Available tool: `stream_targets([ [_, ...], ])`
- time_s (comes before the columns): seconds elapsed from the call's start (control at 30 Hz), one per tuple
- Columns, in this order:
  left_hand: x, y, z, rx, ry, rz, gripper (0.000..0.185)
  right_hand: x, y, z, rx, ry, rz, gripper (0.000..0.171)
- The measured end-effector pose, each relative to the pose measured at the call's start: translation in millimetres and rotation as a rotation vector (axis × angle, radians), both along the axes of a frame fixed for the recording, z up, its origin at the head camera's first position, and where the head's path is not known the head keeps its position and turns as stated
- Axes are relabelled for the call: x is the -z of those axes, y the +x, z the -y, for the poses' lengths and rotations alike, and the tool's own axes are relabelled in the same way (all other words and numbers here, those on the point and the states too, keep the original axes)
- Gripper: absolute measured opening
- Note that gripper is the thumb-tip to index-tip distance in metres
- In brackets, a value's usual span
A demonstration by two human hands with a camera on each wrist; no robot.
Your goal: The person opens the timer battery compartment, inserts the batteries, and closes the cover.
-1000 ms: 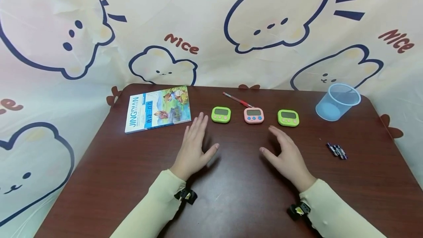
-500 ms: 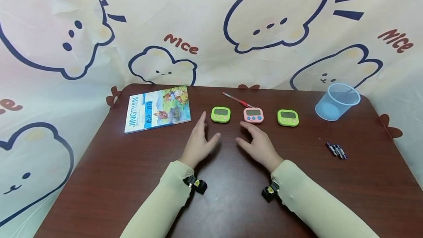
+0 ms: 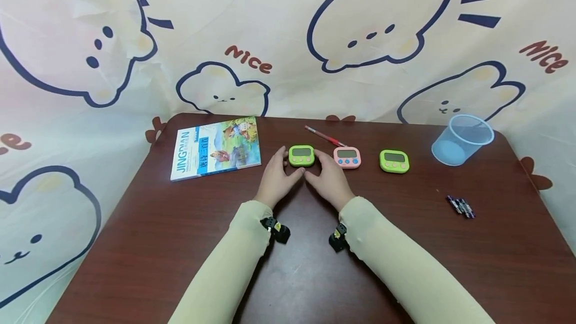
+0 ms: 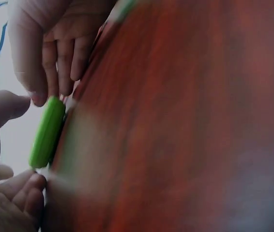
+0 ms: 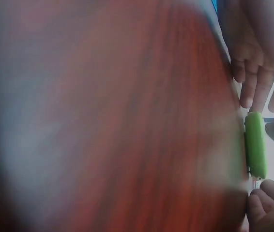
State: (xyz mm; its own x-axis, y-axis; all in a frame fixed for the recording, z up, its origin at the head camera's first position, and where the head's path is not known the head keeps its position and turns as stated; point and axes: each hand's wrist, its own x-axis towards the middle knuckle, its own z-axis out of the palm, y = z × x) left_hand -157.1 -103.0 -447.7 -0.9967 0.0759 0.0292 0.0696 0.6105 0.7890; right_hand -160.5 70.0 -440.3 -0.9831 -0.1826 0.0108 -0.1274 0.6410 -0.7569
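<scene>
A green digital timer lies on the brown table between both hands. My left hand is at its left side, and my right hand is at its right side. Fingers of both hands are relaxed and slightly bent, with the thumb tips close together in front of the timer. In the left wrist view the green timer shows edge-on, with fingertips close to both ends. Whether they touch it I cannot tell. Just right of my right hand lies a pink timer.
A second green timer lies farther right. Behind the pink one is a red pen. A book lies at the back left, a blue cup leans at the back right, and several small dark batteries lie at right.
My right hand has moved left, past the pink timer, to the left green timer. The left hand has shifted slightly right and forward. Both now flank that timer, which has stayed in place.
</scene>
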Motion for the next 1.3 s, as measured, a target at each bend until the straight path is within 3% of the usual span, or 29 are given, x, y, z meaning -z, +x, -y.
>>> stream_targets([
  [0.3, -2.1, -20.4, 0.6, -0.008, -0.046, 0.044, 0.069, -0.1, -14.1, 11.2, 0.067, 0.007, 0.0, 0.064],
  [0.6, -4.0, -19.9, -4.1, -0.033, -0.01, 0.035, 0.066, 3.4, -12.2, 9.5, 0.112, -0.047, -0.039, 0.061],
  [0.8, -2.1, -9.9, -0.2, -0.039, 0.048, 0.031, 0.065, 6.9, -2.6, 7.3, 0.115, -0.121, -0.034, 0.061],
  [1.03, -2.1, 10.3, -3.5, -0.039, 0.136, 0.023, 0.064, 5.3, 17.5, -2.7, 0.121, -0.183, -0.015, 0.062],
  [1.3, -8.9, 36.2, -15.1, 0.0, 0.183, -0.08, 0.065, -3.7, 47.0, -20.6, 0.121, -0.228, -0.067, 0.062],
])
